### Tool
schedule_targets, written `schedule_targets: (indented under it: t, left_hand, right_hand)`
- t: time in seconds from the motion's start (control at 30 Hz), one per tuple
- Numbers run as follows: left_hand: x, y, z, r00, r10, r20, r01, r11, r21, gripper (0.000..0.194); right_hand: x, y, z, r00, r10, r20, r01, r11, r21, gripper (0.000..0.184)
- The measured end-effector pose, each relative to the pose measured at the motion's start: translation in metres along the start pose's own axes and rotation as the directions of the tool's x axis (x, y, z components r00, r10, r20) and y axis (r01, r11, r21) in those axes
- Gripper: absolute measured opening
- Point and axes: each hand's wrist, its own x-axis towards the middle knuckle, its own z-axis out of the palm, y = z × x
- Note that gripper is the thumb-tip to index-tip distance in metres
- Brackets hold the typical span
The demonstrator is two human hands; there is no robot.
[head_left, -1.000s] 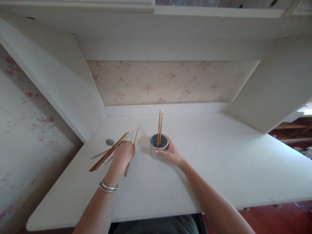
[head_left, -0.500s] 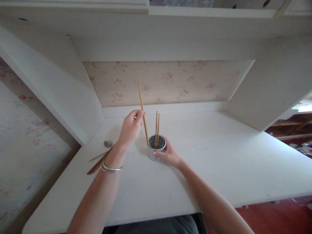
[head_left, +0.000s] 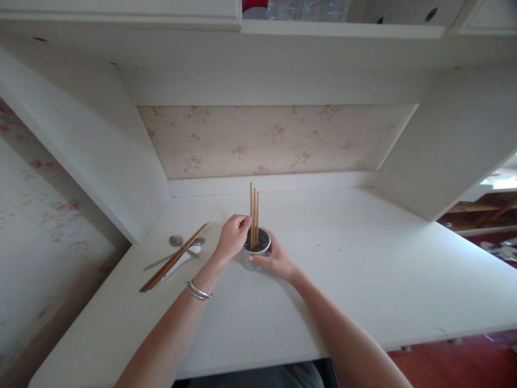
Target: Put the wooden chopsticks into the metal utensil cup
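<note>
A perforated metal utensil holder [head_left: 251, 262] stands upright on the white desk. My right hand [head_left: 278, 260] wraps around its right side, thumb across the front. Three wooden chopsticks [head_left: 257, 213] stand in it, close together. My left hand [head_left: 235, 234] is at the holder's left rim, its fingers pinched on the leftmost chopstick [head_left: 251, 199], whose lower end is inside. To the left of that hand lies a loose pile: more wooden chopsticks [head_left: 169, 263], a white spoon [head_left: 181, 261] and metal spoons [head_left: 175, 241] crossing one another.
The white desk [head_left: 363, 269] runs along a wall with floral wallpaper [head_left: 278, 140]. White side panels [head_left: 448, 145] rise at both ends, and a cabinet shelf [head_left: 283, 48] hangs overhead. Red flooring [head_left: 452, 361] shows past the desk's front edge.
My left hand has moved down and right, bringing its chopstick from beside the rim into the holder. The utensil pile shows more fully. My right hand keeps its hold.
</note>
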Motion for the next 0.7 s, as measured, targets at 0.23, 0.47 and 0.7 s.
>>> schedule_targets:
  t: [0.23, 0.47, 0.7]
  left_hand:
    - [-0.003, 0.008, -0.011, 0.994, 0.017, 0.112, -0.024, 0.998, 0.06, 0.037]
    - [-0.005, 0.004, -0.014, 0.988, -0.008, 0.152, 0.002, 0.999, 0.043, 0.037]
    - [-0.03, -0.004, -0.014, 0.963, -0.124, 0.24, 0.207, 0.909, -0.362, 0.059]
  right_hand:
    - [-0.001, -0.003, 0.001, 1.0, 0.025, -0.008, -0.025, 1.0, -0.008, 0.077]
    - [0.0, -0.001, 0.001, 0.999, 0.032, -0.008, -0.032, 0.999, 0.034, 0.077]
    - [0.001, -0.003, -0.003, 0.999, 0.018, 0.041, -0.02, 0.998, 0.055, 0.074]
